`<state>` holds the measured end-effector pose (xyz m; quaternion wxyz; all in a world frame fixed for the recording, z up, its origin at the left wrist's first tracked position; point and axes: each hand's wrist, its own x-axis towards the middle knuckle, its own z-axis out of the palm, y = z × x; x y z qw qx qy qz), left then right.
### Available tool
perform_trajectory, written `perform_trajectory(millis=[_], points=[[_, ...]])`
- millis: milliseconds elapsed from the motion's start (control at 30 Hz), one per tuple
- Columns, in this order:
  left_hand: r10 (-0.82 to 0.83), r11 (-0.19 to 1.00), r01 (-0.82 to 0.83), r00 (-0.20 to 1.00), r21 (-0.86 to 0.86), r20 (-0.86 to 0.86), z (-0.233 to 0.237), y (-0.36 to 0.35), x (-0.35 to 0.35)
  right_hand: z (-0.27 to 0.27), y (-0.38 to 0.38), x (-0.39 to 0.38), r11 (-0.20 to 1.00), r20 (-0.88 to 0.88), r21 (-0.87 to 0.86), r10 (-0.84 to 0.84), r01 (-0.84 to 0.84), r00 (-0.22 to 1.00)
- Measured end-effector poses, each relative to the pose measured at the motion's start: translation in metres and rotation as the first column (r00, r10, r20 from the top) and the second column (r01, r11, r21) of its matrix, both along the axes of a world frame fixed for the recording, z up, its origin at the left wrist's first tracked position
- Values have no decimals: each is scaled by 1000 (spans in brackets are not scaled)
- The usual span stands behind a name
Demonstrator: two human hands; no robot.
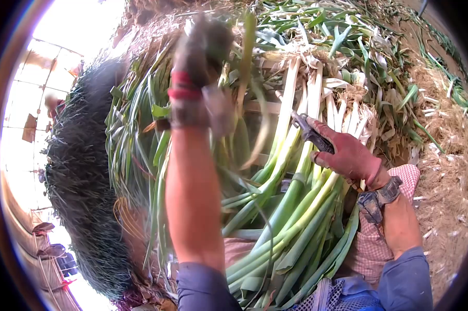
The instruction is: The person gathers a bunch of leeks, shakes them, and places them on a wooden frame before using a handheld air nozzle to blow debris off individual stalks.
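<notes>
Leek bundle (291, 207); right hand (348, 155) clamped on dark tool (310, 132) at white stalks (343, 111); left hand (203, 46) raised among leaves (135, 119), blurred, grip impossible to tell.

A bundle of leeks (291, 207) lies across the person's lap (374, 243), its root ends pointing away toward the pile of leeks (337, 46) behind it on the ground (446, 171). The left hand (203, 52) hangs above the bundle's left side among loose leaves (249, 78). The right hand (348, 155) sits on its right side near the root ends, gripping a tool (309, 132) that lies against the stalks, with trimmings (436, 114) on the ground to the right
</notes>
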<state>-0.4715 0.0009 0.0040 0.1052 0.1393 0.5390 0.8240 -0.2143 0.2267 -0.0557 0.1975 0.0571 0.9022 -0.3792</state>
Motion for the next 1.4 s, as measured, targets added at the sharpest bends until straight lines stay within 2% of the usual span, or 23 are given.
perform_trajectory(millis=[67,133,167,233,267,300,333,367,400,433,467,500,567,667,733,800,833,867,967,1067,1167,1333,1400], points=[[67,997,-67,998,-35,-4,15,15,11,-11,-3,3,999,-72,-23,33,-35,997],[206,973,-207,978,-107,-19,24,18,18,-1,-14,0,990,68,-73,122,-117,990],[111,923,-166,979,-347,-172,2,-4,16,-25,-18,5,980,-95,-74,178,-185,979],[76,919,-17,988,-394,134,-63,-26,35,-16,-36,-5,989,50,-53,142,-139,989],[137,906,-61,979,-419,154,-94,-35,51,-3,-44,-13,995,155,-55,91,-83,984],[81,831,-22,993,-556,82,-135,-56,54,-5,-50,-15,995,155,-54,93,-86,983],[95,712,-32,994,-701,50,-141,-61,77,-12,-56,-19,986,112,-92,145,-135,983],[127,725,-40,989,-687,75,-156,-70,95,-23,-61,-22,974,67,-130,195,-186,978],[92,455,-24,996,-890,20,-170,-82,100,-43,-69,-18,963,-57,-69,259,-262,964],[44,371,-244,968,-896,-246,-185,-90,110,-41,-77,-19,964,-32,-61,256,-258,966],[-27,299,-460,872,-836,-489,-194,-95,120,-36,-85,-22,966,-6,-53,253,-253,968],[-27,299,-460,872,-836,-489,-189,-97,127,-29,-89,-25,966,-6,-52,252,-252,968],[-39,91,-439,895,-894,-444,-180,-99,137,-18,-91,-31,982,144,-75,184,-174,972],[-66,7,-392,918,-920,-391,-169,-101,141,-25,-100,-17,945,60,-63,324,-321,944],[-68,-13,-405,913,-914,-403,-176,-99,137,-27,-104,-21,949,21,-22,314,-313,949],[-116,-99,-423,904,-901,-412,-179,-96,135,-24,-105,-39,984,79,-37,177,-175,981],[-151,-167,-394,916,-904,-371,-181,-94,134,-28,-104,-48,989,61,-19,145,-144,988],[-150,-167,-394,916,-904,-371,-181,-92,134,-41,-103,-56,993,20,-20,115,-115,993],[-235,-328,-415,906,-849,-352,-187,-85,132,-40,-97,-85,999,53,-16,46,-45,998],[-275,-381,-510,859,-771,-432,-195,-79,130,-59,-89,-115,999,-44,24,-22,23,999],[-301,-458,-555,832,-695,-466,-203,-73,125,-47,-84,-146,997,22,42,-60,59,998],[-386,-517,-552,833,-654,-397,-199,-65,109,-65,-71,-182,992,10,66,-113,112,994],[-270,-566,-368,928,-738,-256,-187,-57,106,-56,-68,-173,994,-30,70,-83,84,996]])
